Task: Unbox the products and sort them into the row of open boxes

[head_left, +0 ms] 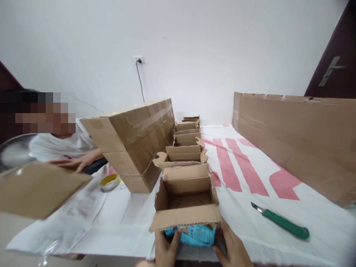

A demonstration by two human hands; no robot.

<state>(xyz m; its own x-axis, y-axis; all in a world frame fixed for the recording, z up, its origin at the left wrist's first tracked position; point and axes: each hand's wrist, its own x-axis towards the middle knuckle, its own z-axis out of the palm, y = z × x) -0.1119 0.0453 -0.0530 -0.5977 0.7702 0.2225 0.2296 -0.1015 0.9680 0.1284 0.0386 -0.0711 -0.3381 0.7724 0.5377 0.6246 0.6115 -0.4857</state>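
Note:
An open cardboard box sits at the near end of a row of similar open boxes. Just below its front flap, my left hand and my right hand hold a blue printed packet between them. Each hand has its fingers curled on one end of the packet. The box's inside is empty, with a round cutout in its floor.
A green-handled utility knife lies at the right on the white-and-pink sheet. Taped stacked cartons stand left of the row. A long cardboard panel leans at right. Another person handles flat cardboard beside a tape roll.

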